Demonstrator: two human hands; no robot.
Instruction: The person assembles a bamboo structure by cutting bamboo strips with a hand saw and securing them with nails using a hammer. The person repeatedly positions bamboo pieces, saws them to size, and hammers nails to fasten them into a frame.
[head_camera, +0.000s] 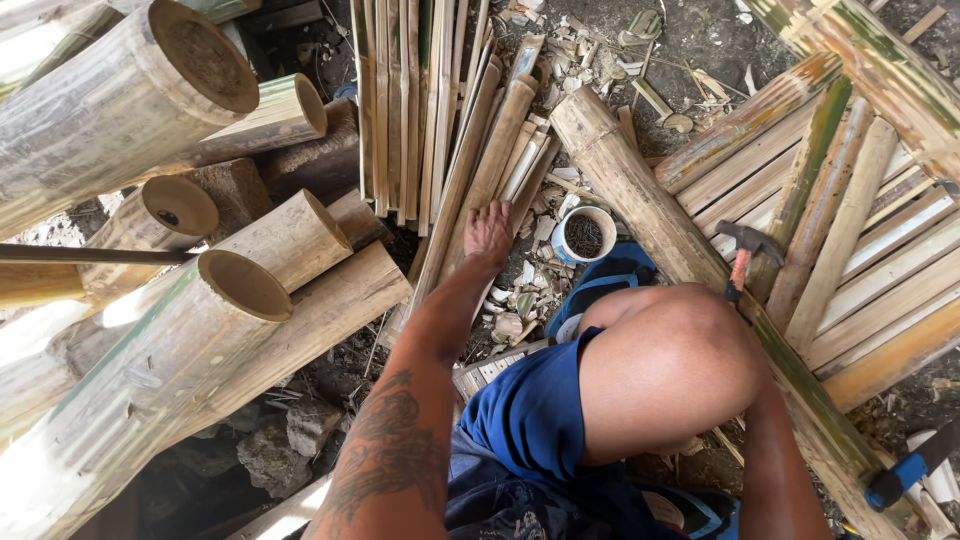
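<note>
Split bamboo slats (495, 150): pale tan, long and narrow, some showing a curved inner face, leaning in a loose bundle that fans from top centre down toward the middle of the view. They rest on ground littered with chips and offcuts. A tighter stack of thinner, straighter strips (405, 100) lies just to their left.

Left hand (488, 232): palm down, fingers spread a little and lying on the lower ends of the slats; touching them, not closed around any one.

Small round container (585, 235), white rim, stands on the ground just right of that hand; it holds dark small nails or similar, too small to make out singly.

Right hand: hidden behind the raised knee (665, 360); I cannot tell whether it grips anything. A hammer (745, 250) with dark head and reddish handle shows just above the knee, its handle running down behind it.

Thick bamboo pole (680, 250) lies diagonally from top centre to lower right, between the container and a woven panel (860, 260) of flat bamboo strips at right, where the hammer head sits.

Left side: large cut bamboo tubes (200, 330), open hollow ends facing up and right, piled over one another, well apart from the slats. A tool with a blue handle (905, 472) lies at the lower right edge.
</note>
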